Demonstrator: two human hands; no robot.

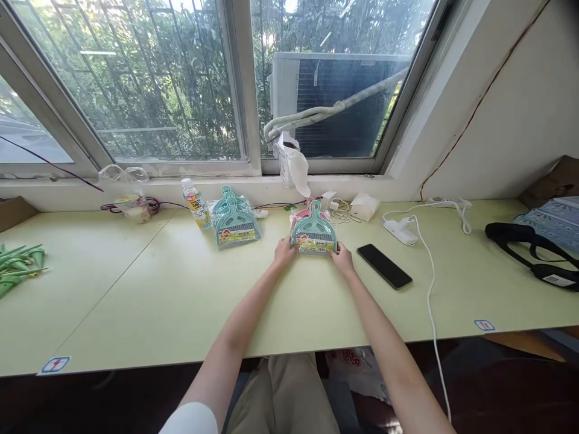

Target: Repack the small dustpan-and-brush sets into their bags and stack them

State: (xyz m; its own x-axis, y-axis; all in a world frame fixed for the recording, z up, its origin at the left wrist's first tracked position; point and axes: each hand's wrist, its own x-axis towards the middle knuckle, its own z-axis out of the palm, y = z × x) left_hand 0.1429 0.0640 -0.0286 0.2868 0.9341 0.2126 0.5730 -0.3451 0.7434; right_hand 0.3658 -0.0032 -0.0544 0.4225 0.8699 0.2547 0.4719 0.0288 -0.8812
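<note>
A teal mini dustpan and brush set (314,226), wrapped in clear plastic with a printed label, lies toward the back of the table. My left hand (284,252) grips its lower left corner, fingers closed. At the lower right corner, my right hand (342,259) holds the same pack between thumb and fingers. Partly hidden behind it is a pink set (300,212) in similar wrapping. To the left, more teal dustpan sets (235,220) are stacked in clear plastic, apart from my hands.
A black phone (384,266) lies right of my right hand. Beyond it are a white power strip (400,231) and cable. A drink bottle (196,204) and a bagged cup (136,208) stand at the back left. Green pointed items (20,265) lie far left; black headgear (529,250) far right.
</note>
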